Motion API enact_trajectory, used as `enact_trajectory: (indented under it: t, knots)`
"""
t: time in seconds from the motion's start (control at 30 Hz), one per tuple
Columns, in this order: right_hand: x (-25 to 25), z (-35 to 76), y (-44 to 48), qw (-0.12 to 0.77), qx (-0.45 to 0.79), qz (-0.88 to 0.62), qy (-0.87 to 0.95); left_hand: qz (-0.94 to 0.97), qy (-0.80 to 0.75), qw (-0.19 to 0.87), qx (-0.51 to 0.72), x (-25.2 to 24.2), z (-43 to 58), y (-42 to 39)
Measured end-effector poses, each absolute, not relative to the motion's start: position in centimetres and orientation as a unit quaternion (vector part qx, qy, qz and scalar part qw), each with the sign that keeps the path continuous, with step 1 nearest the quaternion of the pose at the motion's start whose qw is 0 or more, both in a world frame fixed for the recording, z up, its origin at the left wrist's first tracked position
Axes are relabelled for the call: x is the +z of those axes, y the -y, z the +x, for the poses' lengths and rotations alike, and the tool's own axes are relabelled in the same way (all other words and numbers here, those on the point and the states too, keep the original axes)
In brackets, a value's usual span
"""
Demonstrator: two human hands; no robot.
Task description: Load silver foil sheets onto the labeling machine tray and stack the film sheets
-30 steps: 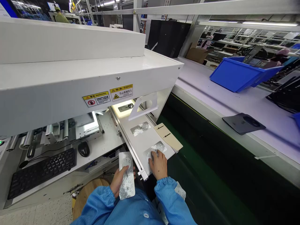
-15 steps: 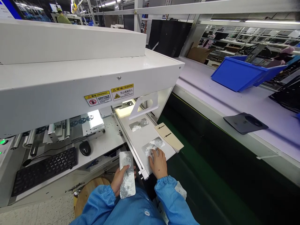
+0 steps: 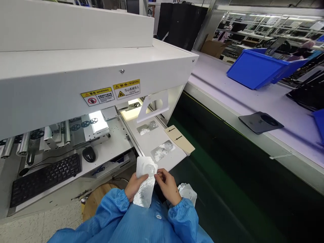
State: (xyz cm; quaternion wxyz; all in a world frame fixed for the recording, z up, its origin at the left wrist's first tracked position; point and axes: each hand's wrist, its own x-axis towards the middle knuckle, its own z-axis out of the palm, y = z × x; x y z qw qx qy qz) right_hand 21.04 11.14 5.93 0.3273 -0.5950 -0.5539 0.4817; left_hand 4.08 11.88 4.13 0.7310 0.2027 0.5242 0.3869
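Before my body, my left hand (image 3: 135, 186) grips some silvery, phone-back-shaped film sheets (image 3: 144, 193), thumb on top; their upper edges look layered. At the right edge, near the round markings, thumb and forefinger of my right hand (image 3: 169, 187) are closed on the top sheet's rim. Just beyond both hands, a shiny sheet (image 3: 162, 151) of the same shape lies flat on the white conveyor belt (image 3: 174, 160). Farther in, a second sheet (image 3: 147, 128) rests on the belt, near a white bracket (image 3: 153, 107). The right hand's fingertips are partly hidden.
A white machine cover (image 3: 98, 72) with warning labels overhangs the belt. To the left are a keyboard (image 3: 45, 179) and a mouse (image 3: 88, 154). Beside the belt sits a beige plate (image 3: 179, 139). Rightward, a bench holds a blue bin (image 3: 255, 69) and a dark panel (image 3: 258, 122).
My right hand has left the near sheet on the belt and come back to the sheets in my left hand. These sheets have tilted and shifted right. The view has dipped.
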Motion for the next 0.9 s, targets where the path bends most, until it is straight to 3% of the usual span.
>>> enact_trajectory:
  t: [0.2,0.37,0.47,0.63,0.9]
  knots:
    - [5.2,22.3,-9.5,0.368,0.478,-0.614,0.51,0.185,-0.516,0.77,0.326,3.9,5.6,-11.7]
    - [5.4,25.4,-8.0,0.296,0.473,-0.614,0.558,0.174,-0.401,0.881,0.184,4.2,6.1,-10.9]
    - [3.7,29.7,-5.9,0.272,0.391,-0.746,0.466,0.193,-0.384,0.892,0.138,4.0,6.4,-10.8]
    - [-1.1,35.2,-0.4,0.166,0.307,-0.888,0.3,0.304,-0.433,0.845,0.078,2.4,9.4,-10.8]
    - [-5.7,33.5,1.7,0.315,0.343,-0.875,0.13,0.552,-0.505,0.663,-0.029,-3.0,18.2,-10.7]
